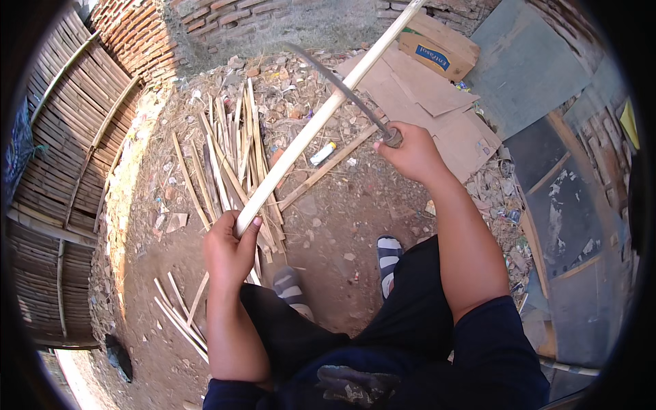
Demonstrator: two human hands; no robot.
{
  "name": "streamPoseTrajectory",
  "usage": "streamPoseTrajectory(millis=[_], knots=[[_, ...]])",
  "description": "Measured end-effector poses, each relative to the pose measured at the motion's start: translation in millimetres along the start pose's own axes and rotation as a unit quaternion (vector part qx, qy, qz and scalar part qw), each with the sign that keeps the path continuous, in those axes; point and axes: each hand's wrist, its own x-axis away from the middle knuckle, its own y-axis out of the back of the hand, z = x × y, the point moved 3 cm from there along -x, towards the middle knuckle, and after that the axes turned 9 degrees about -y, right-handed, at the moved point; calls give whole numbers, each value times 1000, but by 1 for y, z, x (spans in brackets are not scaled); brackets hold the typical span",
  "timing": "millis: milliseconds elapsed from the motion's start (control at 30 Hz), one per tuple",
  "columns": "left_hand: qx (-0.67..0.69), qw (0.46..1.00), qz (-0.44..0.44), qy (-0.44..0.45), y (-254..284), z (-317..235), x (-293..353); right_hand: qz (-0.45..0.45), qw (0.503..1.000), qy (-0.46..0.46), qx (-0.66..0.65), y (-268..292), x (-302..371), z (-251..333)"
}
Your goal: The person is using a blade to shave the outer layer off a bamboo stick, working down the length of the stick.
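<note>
My left hand (231, 249) is closed round the lower end of a long pale bamboo strip (294, 151), which slants up and away to the right. In my right hand (412, 152) is the handle of a machete (345, 90) with a dark, curved blade. The blade crosses the strip at its upper half and seems to touch it, its tip pointing far left. Below them on the ground lies a loose pile of split bamboo strips (239, 147), and a few thinner pale strips (181, 318) rest beside my left forearm.
A woven bamboo wall (68, 137) stands at the left, a brick wall (133, 34) at the back. Flattened cardboard (437, 113), a cardboard box (437, 48) and dark boards (560, 184) lie at the right. A small white bottle (322, 154) sits among rubble and litter.
</note>
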Motion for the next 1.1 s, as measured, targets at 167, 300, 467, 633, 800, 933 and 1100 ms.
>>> streamPoseTrajectory(millis=[167, 300, 467, 633, 800, 933, 1100], knots=[[-49, 997, -37, -48, 11, -12, -2, 128, 949, 207, 199, -30, 38, 48], [-56, 996, -54, -44, 11, -12, 7, 145, 980, 79, 113, -13, 8, 21], [-86, 994, -57, -42, 7, -17, 0, -16, 998, -55, -17, 2, -23, -24], [-66, 996, -45, -24, 4, -12, -1, 97, 987, 105, 72, -23, 19, 30], [-21, 990, -97, -102, 5, -7, 3, 102, 957, 214, 168, -20, 38, 51], [-25, 998, -41, -43, 10, -11, 3, 24, 989, 82, 119, 9, 8, 22], [-26, 997, -58, -44, 9, -16, 1, -80, 997, 6, -12, 24, 1, 1]])
